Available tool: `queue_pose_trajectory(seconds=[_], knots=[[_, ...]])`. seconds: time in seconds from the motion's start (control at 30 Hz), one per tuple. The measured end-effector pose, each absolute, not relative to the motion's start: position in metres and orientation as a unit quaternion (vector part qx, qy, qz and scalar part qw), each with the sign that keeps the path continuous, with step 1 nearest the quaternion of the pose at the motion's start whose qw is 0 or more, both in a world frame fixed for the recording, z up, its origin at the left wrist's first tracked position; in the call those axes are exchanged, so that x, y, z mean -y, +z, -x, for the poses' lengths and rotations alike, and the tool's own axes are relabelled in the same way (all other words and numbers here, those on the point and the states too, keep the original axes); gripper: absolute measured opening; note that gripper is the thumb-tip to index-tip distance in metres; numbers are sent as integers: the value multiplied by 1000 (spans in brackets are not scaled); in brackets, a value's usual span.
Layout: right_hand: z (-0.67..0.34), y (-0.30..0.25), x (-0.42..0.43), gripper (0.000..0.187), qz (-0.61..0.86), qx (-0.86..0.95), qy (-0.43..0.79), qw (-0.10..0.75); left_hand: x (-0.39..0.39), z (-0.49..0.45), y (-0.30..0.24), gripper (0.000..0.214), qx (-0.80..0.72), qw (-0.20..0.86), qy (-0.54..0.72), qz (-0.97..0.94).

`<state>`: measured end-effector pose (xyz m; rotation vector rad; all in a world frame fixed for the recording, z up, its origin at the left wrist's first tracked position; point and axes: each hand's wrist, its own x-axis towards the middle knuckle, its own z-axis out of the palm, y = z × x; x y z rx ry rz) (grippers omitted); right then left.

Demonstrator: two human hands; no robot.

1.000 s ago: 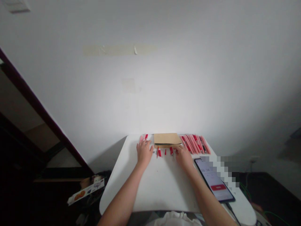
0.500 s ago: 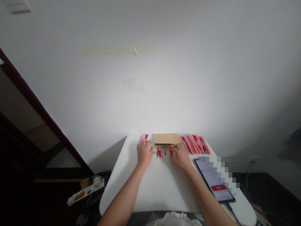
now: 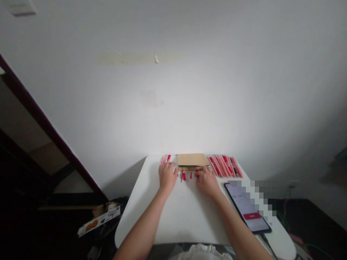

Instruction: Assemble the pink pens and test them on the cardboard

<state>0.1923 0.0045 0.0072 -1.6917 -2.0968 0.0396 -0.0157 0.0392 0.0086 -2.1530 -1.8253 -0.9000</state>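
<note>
My left hand (image 3: 168, 176) lies on the white table (image 3: 187, 216) with its fingers apart, just in front of a few pink and red pens (image 3: 165, 158). Opposite it, my right hand (image 3: 207, 181) rests with loosely bent, parted fingers. A small red part (image 3: 197, 173) shows by its thumb and index finger; whether they touch it is unclear. Between the hands lie small pen parts: a slim red refill (image 3: 181, 176), a red cap (image 3: 184, 176) and a smaller red piece (image 3: 191, 175).
A brown paper envelope or notebook (image 3: 193, 159) lies behind the parts. Right of it is a row of pink and red pens (image 3: 225, 166). A phone (image 3: 246, 207) with a cable lies at the right edge. The wall (image 3: 173, 119) stands directly behind the table.
Both hands stay almost in place; my left hand has shifted very slightly to the right. The pens and parts have not moved.
</note>
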Motion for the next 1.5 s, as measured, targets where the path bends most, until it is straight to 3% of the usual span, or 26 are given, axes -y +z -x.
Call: queue_pose_trajectory(seconds=[0.33, 0.77, 1.23, 1.5], knots=[[-193, -1, -9, 26, 601, 760, 18, 248, -44, 16, 1, 21, 592, 98, -335, 727], [-215, -10, -24, 24, 562, 737, 2, 375, -26, -9, 5, 17, 542, 123, -411, 723], [-218, 0, -20, 34, 654, 715, 20, 247, -13, -34, -5, 3, 544, 66, -327, 770], [-217, -4, -20, 24, 648, 716, -9, 259, -13, -35, -6, 5, 541, 73, -335, 768]])
